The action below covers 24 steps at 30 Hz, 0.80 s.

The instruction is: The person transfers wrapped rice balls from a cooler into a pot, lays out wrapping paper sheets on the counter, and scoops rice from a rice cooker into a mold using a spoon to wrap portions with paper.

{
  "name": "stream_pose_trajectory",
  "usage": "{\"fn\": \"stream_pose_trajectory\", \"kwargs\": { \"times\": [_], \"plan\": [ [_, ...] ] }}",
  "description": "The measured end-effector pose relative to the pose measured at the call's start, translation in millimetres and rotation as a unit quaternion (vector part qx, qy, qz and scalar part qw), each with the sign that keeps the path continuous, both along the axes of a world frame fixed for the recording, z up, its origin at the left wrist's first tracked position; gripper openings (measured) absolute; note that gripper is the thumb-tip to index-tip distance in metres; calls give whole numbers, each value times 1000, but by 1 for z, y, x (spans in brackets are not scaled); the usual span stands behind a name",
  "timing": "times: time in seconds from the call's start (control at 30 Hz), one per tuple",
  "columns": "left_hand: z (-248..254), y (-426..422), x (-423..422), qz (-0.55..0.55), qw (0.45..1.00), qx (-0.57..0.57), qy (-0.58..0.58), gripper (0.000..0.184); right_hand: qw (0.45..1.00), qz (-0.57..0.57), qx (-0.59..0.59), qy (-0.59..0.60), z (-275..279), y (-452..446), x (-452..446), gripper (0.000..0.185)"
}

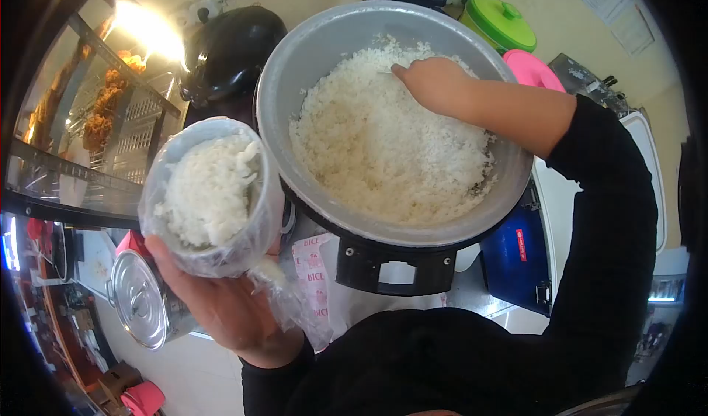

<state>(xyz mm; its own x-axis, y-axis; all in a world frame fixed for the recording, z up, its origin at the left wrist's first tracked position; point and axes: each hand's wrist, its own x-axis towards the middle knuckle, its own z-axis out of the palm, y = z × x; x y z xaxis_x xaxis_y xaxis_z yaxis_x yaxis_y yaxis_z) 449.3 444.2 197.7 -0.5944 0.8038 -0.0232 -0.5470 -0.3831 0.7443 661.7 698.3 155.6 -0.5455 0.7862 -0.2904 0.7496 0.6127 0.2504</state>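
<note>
My left hand [228,309] holds up a tub [271,195] lined with a clear plastic bag, its fingers under and around the base. White cooked rice [210,191] is heaped inside the tub, and the bag's gathered end [276,287] hangs beside my wrist. Just right of it stands a large rice cooker with a grey metal inner pot [324,40], its lid raised at the back. A wide bed of cooked rice [369,143] lies in the pot. My right hand [435,84] is closed over that rice at the far side; a thin pale tip shows at its fingers, the rest hidden.
A lit glass display case [88,172] with fried food is at the left. Behind are a black rounded object [232,51] and a green lidded container [501,21]. A lidded metal pot [140,302] stands lower left; a blue box [516,257] is right of the cooker. Printed paper [313,268] lies in front.
</note>
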Motion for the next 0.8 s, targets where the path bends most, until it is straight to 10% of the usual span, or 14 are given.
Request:
{"fn": "stream_pose_trajectory", "kwargs": {
  "times": [0.8],
  "plan": [
    [-1, -9, -21, 17, 996, 86, 9, 65, 921, 126, -369, -9, -27, -53, -11, 53]
  ]
}}
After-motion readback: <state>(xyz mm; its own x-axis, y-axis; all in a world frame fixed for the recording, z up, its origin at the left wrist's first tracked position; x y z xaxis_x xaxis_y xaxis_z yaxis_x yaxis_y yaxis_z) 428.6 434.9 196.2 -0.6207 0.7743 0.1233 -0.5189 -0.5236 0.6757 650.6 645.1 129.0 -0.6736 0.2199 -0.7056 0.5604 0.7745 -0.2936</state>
